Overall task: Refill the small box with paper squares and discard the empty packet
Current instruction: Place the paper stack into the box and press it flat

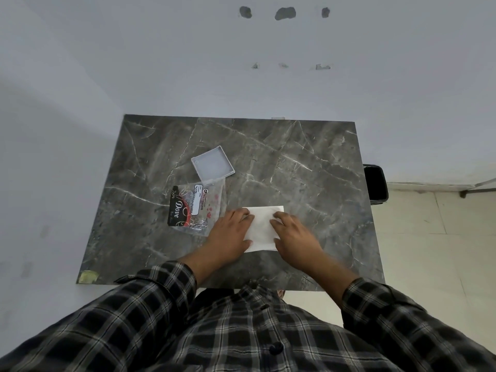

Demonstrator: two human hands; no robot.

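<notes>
A white stack of paper squares [264, 226] lies on the dark marble table [308, 167], near its front middle. My left hand [230, 233] rests on the stack's left edge and my right hand [294, 234] on its right edge, fingers pressing down on it. Left of the stack lies a clear plastic packet [200, 205] with a black "Dove" panel, flat on the table. Behind the packet sits the small translucent white square box [212, 164], whose front edge touches the packet's top.
A black bin [375, 183] stands on the floor just off the table's right edge. White walls close the far and left sides. A yellowish patch [88, 277] marks the table's front left corner.
</notes>
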